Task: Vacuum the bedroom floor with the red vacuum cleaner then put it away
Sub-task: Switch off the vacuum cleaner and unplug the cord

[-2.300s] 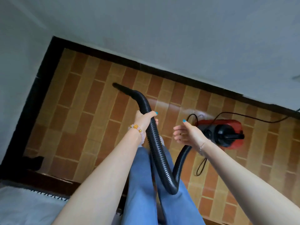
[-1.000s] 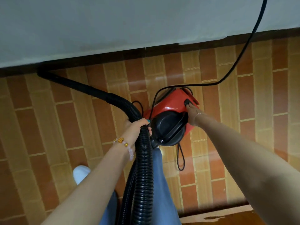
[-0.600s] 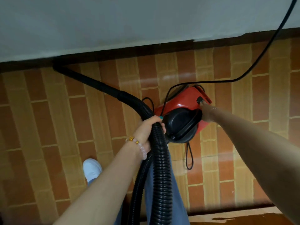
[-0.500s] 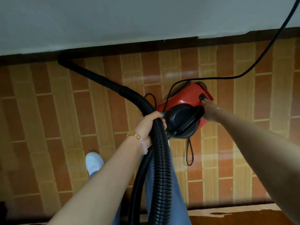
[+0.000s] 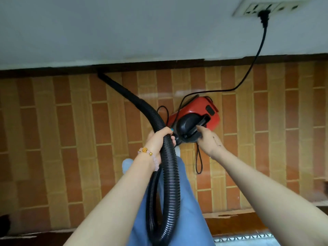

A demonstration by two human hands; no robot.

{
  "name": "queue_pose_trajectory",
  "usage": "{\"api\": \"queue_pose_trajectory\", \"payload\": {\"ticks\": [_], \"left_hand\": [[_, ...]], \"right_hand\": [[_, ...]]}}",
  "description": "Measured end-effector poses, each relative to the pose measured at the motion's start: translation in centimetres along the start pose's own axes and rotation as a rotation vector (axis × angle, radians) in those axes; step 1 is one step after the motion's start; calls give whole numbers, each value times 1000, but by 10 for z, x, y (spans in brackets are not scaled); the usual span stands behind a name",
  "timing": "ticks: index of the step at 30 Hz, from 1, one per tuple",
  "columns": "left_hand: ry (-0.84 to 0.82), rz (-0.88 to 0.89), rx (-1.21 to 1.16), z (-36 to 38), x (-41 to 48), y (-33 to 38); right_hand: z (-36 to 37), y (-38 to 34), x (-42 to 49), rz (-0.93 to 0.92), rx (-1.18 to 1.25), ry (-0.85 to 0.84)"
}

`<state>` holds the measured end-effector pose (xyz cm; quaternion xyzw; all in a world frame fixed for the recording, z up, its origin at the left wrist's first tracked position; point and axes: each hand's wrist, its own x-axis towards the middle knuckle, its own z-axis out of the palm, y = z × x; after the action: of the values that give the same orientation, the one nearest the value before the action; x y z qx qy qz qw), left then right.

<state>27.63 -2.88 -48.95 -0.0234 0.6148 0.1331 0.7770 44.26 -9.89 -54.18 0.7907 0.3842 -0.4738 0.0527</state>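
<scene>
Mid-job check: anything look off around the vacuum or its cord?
Nothing looks damaged or spilled. The power cord hangs loosely from the wall socket to the red vacuum, with a loop lying on the floor beside it.

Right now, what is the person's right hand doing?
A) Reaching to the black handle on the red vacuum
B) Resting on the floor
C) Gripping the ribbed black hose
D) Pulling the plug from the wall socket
A: the right hand reaches to the black handle on the red vacuum, while the left hand grips the hose.
</scene>
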Motion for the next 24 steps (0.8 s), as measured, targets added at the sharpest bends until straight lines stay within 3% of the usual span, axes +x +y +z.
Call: {"api": "queue_pose_trajectory", "payload": {"ticks": [7,12,16,24], "left_hand": [[-61,110,120,-28,-82,10],[-122,162,251,-44,-141,28],[-163,175,289,-51,-185,37],[-279,215,238,-52,-255,32]], "right_hand": [[7,-80,-107,32,466,25],[17,-130,-187,104,868,-128],[20,-158,-246,180,1047,-212],[35,-180,-329,7,1217,-170]]}}
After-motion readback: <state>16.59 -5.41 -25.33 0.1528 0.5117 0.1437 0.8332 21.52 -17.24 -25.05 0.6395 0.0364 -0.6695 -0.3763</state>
